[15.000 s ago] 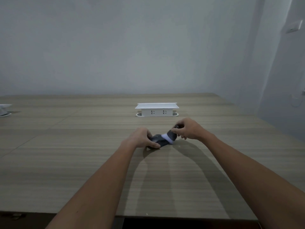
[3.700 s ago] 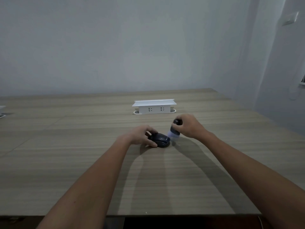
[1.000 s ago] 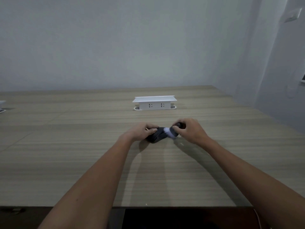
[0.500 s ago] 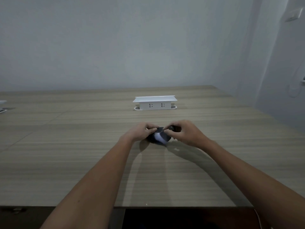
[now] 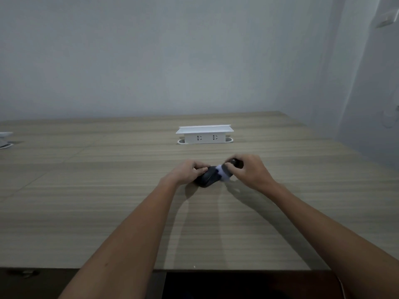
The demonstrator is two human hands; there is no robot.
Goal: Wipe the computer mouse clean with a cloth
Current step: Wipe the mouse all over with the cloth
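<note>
A black computer mouse (image 5: 206,179) lies on the wooden table (image 5: 108,190), tipped up on its side. My left hand (image 5: 187,172) grips its left end with thumb and fingers. My right hand (image 5: 248,170) pinches a small cloth (image 5: 223,174), white at the tip and dark behind, and presses the white tip against the right end of the mouse. The dark rear part of the cloth sticks out above my right fingers.
A white pop-up socket box (image 5: 204,134) stands on the table behind my hands. Another white object (image 5: 4,140) sits at the far left edge. The table's front edge runs just below my forearms. Walls close in at the back and right.
My right hand has slid the cloth from the top of the mouse back toward its right end. My left hand keeps its hold and the mouse stays tipped.
</note>
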